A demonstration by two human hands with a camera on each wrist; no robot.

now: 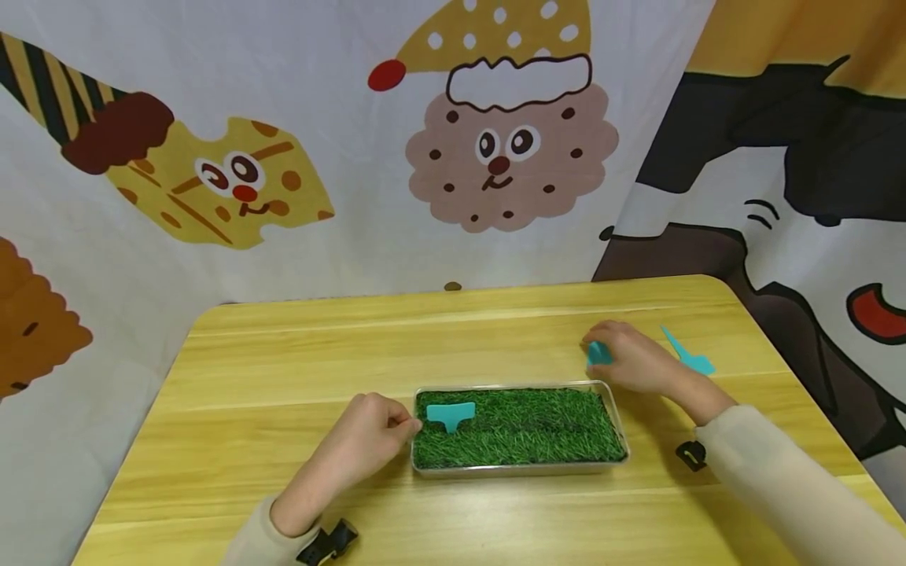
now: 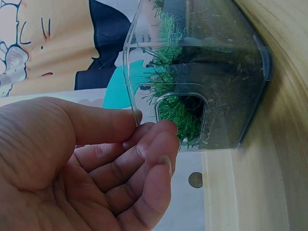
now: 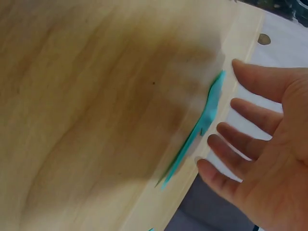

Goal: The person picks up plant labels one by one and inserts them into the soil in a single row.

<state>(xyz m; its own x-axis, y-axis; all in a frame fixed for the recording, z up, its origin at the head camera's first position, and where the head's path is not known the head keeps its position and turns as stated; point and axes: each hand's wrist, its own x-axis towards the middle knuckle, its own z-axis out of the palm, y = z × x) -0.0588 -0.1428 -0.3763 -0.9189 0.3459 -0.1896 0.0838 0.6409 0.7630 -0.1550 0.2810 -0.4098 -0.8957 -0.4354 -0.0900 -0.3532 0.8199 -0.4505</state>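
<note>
My left hand pinches the left end rim of a clear plastic box between thumb and fingers. Green artificial grass fills the top of that box. A teal T-shaped plant label stands in the grass near the left end. Past the box's far right corner, my right hand reaches over another teal plant label lying on the table. In the right wrist view its fingers are spread beside that label, with a gap between.
One more teal plant label lies farther right on the wooden table. Behind the table hangs a cloth printed with cartoon food. Each wrist wears a black strap.
</note>
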